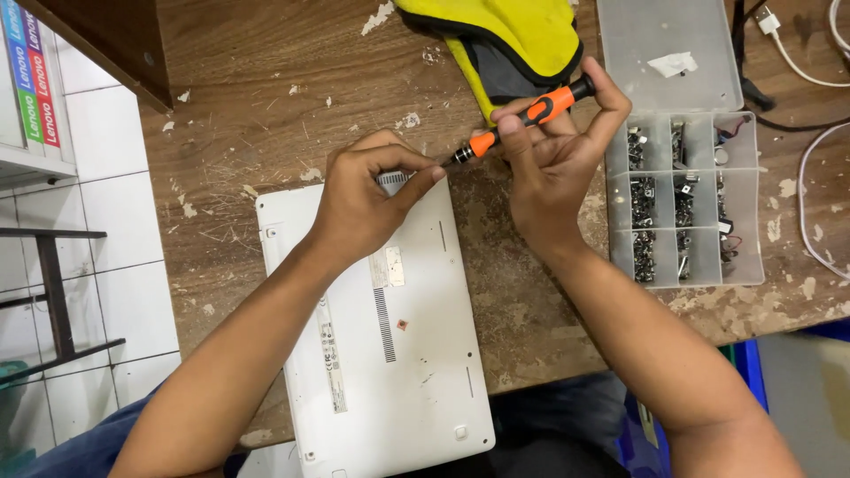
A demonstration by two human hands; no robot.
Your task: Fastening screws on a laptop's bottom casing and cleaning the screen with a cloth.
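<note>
At 12 o'clock of white laptop (390, 354): right hand (553, 168) closed round orange screwdriver (522, 119); left hand (367, 199) pinches tip, bit hidden. Parts box (686, 53) 2 o'clock, contents indistinct.

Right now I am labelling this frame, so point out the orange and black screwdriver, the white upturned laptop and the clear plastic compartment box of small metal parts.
orange and black screwdriver (531, 113): head view, on the handle.
white upturned laptop (425, 354): head view, bare bottom panel.
clear plastic compartment box (699, 265): head view, a lower compartment.
</note>
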